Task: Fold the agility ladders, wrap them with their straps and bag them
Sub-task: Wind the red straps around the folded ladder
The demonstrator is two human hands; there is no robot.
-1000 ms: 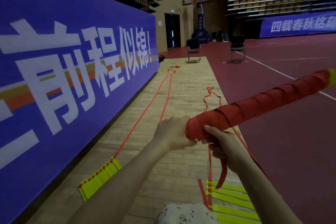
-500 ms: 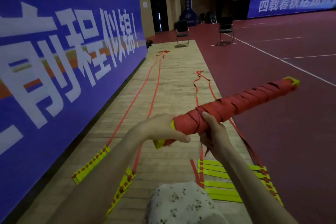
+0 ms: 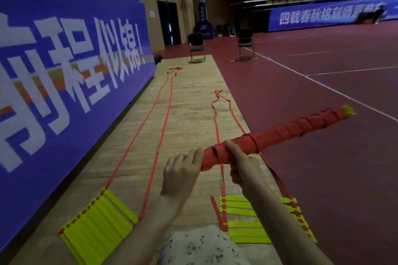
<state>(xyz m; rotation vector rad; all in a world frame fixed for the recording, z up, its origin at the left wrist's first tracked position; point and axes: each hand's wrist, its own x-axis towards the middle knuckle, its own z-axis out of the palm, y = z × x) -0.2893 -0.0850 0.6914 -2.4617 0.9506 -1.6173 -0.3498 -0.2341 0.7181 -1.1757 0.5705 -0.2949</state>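
I hold a folded agility ladder bundle (image 3: 280, 133) wound in red strap, with a yellow rung tip showing at its far right end. My left hand (image 3: 181, 170) cups the near end of the bundle. My right hand (image 3: 243, 165) grips it just beyond, thumb laid over the wrap. A stack of yellow rungs (image 3: 99, 224) lies on the wood floor at lower left, its two red straps (image 3: 150, 118) running far ahead. A second stack of rungs (image 3: 243, 226) lies under my right forearm with its own red straps (image 3: 217, 118).
A tall blue banner wall (image 3: 64, 66) runs along the left. Two black chairs (image 3: 197, 47) stand ahead at the end of the wood strip. Red court floor (image 3: 323, 157) spreads to the right. My patterned clothing (image 3: 200, 247) fills the bottom centre.
The wrapped bundle has dropped and swung lower in view as my head tilted. My left hand has slid onto the bundle's very end. The loose strap tail under my right hand is gone.
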